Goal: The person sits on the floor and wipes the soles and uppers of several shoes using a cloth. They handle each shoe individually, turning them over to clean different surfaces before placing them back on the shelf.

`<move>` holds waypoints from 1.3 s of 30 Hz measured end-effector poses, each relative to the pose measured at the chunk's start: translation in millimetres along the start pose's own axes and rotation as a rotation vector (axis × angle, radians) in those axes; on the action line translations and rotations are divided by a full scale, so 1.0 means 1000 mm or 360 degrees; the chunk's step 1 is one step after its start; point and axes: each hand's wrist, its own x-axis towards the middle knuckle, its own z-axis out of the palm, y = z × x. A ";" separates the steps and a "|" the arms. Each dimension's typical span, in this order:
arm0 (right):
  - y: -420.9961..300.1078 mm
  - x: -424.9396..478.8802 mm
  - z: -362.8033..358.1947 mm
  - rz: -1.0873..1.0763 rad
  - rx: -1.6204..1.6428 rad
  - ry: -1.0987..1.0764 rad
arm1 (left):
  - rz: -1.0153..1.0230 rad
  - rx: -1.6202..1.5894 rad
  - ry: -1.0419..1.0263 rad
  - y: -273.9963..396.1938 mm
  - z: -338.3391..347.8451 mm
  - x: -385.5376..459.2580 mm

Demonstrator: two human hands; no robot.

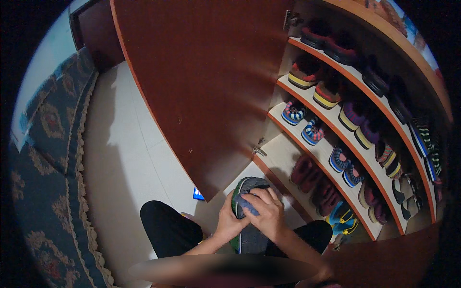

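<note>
A dark grey shoe (254,184) with a green side and a pale edge is held between both hands, just in front of my knees. My left hand (229,217) grips its left side. My right hand (264,212) lies over the shoe, its fingers pressing a small blue-grey cloth (251,207) against it. A second grey shoe with green (250,239) is below my hands, close to my lap, partly hidden by my wrists.
An open shoe cabinet on the right has curved shelves (324,133) holding several pairs of slippers and sandals. Its brown door (201,90) stands open ahead. A blue object (198,194) lies by the door's lower corner. A patterned fabric cover (50,144) hangs at the left.
</note>
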 end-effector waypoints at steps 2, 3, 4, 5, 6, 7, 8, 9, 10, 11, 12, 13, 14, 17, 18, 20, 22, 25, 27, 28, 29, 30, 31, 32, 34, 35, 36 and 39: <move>0.019 0.007 -0.006 0.0099 -0.0216 0.0017 | -0.0180 -0.0169 -0.0037 0.017 -0.002 0.002; 0.029 0.011 -0.009 0.0147 -0.0328 0.0019 | -0.0273 -0.0261 -0.0054 0.022 -0.001 0.002; 0.037 0.020 -0.009 0.0398 -0.0330 0.0182 | -0.0252 -0.0229 -0.0048 0.023 0.000 0.002; 0.034 0.017 -0.010 0.0337 -0.0239 0.0136 | -0.0231 -0.0198 -0.0043 0.023 0.002 0.002; 0.023 0.013 -0.009 0.0279 -0.0134 0.0093 | -0.0213 -0.0152 -0.0036 0.023 0.000 0.002; 0.011 0.010 -0.007 0.0220 -0.0029 0.0050 | -0.0193 -0.0134 -0.0013 0.016 0.001 0.000; 0.000 0.009 -0.003 0.0038 0.0039 -0.0019 | -0.0174 -0.0117 0.0009 0.010 0.001 0.000; 0.004 0.011 -0.002 0.0111 -0.0048 -0.0017 | -0.0155 -0.0099 0.0031 0.005 0.001 0.000; 0.015 0.016 -0.001 0.0184 -0.0135 -0.0014 | -0.0154 -0.0047 0.0040 0.002 0.001 -0.003; 0.027 0.019 -0.002 0.0262 -0.0241 -0.0018 | -0.0154 -0.0013 0.0040 0.013 0.002 -0.004; 0.038 0.026 -0.004 0.0513 -0.0242 0.0161 | -0.0135 0.0019 0.0050 0.020 0.004 -0.001; 0.036 0.024 -0.006 0.0399 -0.0146 0.0099 | -0.0087 -0.0001 0.0059 0.018 0.009 0.000; 0.023 0.018 -0.003 0.0295 -0.0026 0.0028 | -0.0057 0.0000 0.0072 0.012 0.009 -0.004; 0.002 0.016 0.001 0.0080 0.0056 -0.0068 | -0.0229 -0.0044 -0.0038 0.004 0.004 -0.007; 0.010 0.020 -0.001 0.0194 -0.0029 -0.0042 | -0.0144 -0.0046 -0.0010 0.009 0.005 -0.004; 0.027 0.029 -0.006 0.0435 -0.0142 0.0145 | -0.0038 0.0003 0.0054 0.014 0.014 -0.004; 0.015 0.019 0.003 0.0220 -0.0016 0.0103 | 0.0080 0.0022 0.0124 0.007 0.011 -0.006; 0.014 0.016 0.004 0.0187 -0.0011 0.0045 | -0.0073 -0.0066 0.0096 0.006 0.003 -0.008; 0.040 0.017 -0.002 0.0524 -0.0231 0.0070 | -0.0176 -0.0249 0.0086 0.022 0.003 -0.006; 0.041 0.018 -0.003 0.0698 -0.0166 0.0163 | -0.0091 -0.0166 0.0109 0.023 0.005 -0.005; 0.034 0.016 -0.002 0.0455 -0.0087 0.0106 | -0.0087 -0.0159 0.0097 0.019 0.007 -0.004; 0.015 0.010 0.002 0.0229 0.0003 0.0040 | -0.0102 -0.0144 0.0080 0.009 0.007 -0.005; 0.003 0.007 0.007 0.0004 0.0094 -0.0025 | -0.0117 -0.0128 0.0062 0.000 0.008 -0.007; 0.001 0.007 0.008 -0.0016 0.0076 0.0021 | -0.0095 -0.0109 0.0036 -0.001 0.008 -0.008; 0.026 0.013 0.005 0.0263 -0.0220 0.0150 | -0.0166 -0.0195 0.0059 0.010 0.005 -0.008; 0.036 0.014 0.003 0.0399 -0.0374 0.0216 | -0.0196 -0.0244 0.0070 0.014 0.006 -0.007; 0.035 0.013 0.001 0.0485 -0.0276 0.0169 | -0.0165 -0.0164 0.0067 0.010 0.007 -0.007; 0.004 0.011 0.007 0.0111 0.0052 0.0079 | 0.0025 -0.0072 0.0201 -0.001 0.009 -0.009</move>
